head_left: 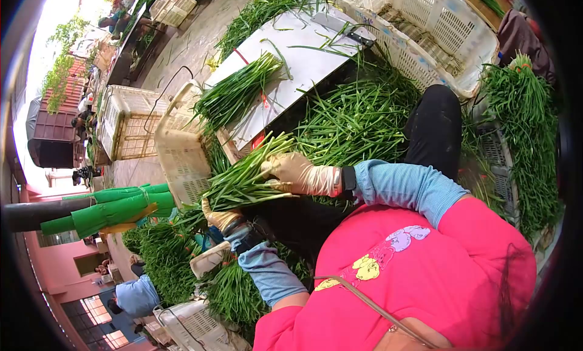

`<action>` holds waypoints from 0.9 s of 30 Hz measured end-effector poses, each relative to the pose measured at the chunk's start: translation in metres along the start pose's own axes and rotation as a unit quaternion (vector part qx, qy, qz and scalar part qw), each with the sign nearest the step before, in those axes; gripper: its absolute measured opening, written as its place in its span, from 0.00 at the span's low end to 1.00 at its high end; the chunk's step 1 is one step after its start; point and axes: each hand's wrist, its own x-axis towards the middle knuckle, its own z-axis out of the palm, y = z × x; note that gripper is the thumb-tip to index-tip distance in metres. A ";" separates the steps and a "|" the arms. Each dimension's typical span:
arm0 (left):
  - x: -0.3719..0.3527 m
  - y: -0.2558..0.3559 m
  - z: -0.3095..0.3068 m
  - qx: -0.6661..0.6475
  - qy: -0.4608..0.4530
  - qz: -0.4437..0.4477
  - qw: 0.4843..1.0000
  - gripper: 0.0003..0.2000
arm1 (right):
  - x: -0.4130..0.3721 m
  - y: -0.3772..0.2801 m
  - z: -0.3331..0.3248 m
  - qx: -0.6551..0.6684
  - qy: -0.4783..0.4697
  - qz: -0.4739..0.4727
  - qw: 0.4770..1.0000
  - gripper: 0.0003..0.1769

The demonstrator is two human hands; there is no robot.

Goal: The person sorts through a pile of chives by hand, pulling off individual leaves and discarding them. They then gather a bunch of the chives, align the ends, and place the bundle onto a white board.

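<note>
left hand (220, 217): fingers clamped on green bunch (240, 181), seemingly bearing its weight. right hand (291, 170): fingers against its stalks, likely steadying (pinched or merely pressed, cannot tell). beyond those fingers, another bunch (238, 93) lies on white board (297, 68), presumably kept off the loose greens (358, 117).

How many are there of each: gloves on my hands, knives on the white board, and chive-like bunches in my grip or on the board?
Left glove and right glove: 2
Knife: 1
Held bunch and board bunch: 2
Total: 5
</note>
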 end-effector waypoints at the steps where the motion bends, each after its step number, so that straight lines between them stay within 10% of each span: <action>1: -0.001 0.000 0.002 -0.001 0.001 0.000 1.000 0.24 | 0.001 0.000 0.002 -0.010 -0.019 -0.005 1.000 0.17; 18: -0.014 -0.001 0.007 -0.043 -0.009 0.006 0.999 0.26 | -0.007 0.012 -0.010 0.165 0.140 -0.056 0.975 0.09; 20: -0.011 -0.001 0.006 -0.041 0.019 0.013 0.999 0.27 | -0.008 0.019 -0.025 0.308 -0.041 -0.014 0.950 0.09; 25: -0.003 0.000 -0.007 -0.042 0.051 0.017 0.998 0.28 | -0.031 0.082 -0.062 0.256 -0.139 0.043 0.956 0.06; 27: -0.008 0.000 -0.006 -0.039 0.049 0.013 0.998 0.28 | -0.046 0.117 -0.077 -0.042 -0.174 0.077 0.981 0.06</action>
